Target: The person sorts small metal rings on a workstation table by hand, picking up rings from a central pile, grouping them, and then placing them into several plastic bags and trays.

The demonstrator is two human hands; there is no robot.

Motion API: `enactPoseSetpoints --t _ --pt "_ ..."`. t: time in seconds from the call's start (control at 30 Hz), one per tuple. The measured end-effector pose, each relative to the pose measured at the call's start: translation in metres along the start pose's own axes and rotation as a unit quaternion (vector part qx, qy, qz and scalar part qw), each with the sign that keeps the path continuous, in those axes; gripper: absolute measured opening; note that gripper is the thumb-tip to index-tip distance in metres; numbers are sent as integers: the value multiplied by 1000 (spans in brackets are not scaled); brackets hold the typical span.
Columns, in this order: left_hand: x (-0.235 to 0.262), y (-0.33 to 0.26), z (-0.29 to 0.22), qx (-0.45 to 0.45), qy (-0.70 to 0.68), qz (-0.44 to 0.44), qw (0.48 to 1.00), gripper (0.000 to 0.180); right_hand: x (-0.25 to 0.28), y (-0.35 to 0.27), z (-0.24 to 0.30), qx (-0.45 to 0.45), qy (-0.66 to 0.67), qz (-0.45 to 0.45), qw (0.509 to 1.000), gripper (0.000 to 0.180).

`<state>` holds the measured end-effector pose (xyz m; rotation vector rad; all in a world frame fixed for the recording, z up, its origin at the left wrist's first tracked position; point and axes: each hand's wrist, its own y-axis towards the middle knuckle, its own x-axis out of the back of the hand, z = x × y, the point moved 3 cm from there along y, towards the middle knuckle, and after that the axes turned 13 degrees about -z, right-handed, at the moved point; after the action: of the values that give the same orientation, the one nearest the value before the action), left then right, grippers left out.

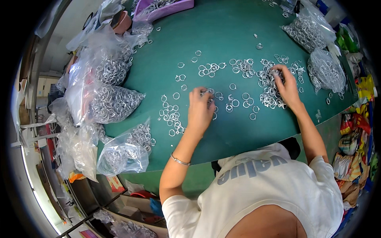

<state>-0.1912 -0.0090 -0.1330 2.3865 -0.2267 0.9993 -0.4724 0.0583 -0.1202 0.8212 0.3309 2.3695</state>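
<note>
My left hand (200,110) is over the middle of the green table (222,139), its fingers curled round several silver metal rings that show between thumb and fingertips. Under and beside it lie more loose rings (235,103). Farther right, my right hand (289,88) reaches into a dense pile of rings (270,95), thumb and fingers bent round some of them; how many it holds is hidden. Between the hands and beyond them lie small groups of rings (243,67). To the left of my left hand is a scattered group of rings (170,115).
Clear plastic bags (113,101) full of rings line the table's left side, with another bag (129,148) at the near left corner. Two more ring bags (326,71) sit at the right edge. A purple tray (170,12) of rings stands at the far side.
</note>
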Motion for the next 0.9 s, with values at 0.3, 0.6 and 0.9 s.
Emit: enactPoseSetpoints --t 0.3,0.6,0.9 --pt "26 1 39 453 -532 -114 706 36 -26 -20 54 244 -108 111 957 21" --pt "42 0 32 368 -409 -118 827 36 -30 -21 30 197 -95 122 968 14" --pt "40 0 43 291 -371 -116 874 28 -31 -17 28 61 121 175 975 8"
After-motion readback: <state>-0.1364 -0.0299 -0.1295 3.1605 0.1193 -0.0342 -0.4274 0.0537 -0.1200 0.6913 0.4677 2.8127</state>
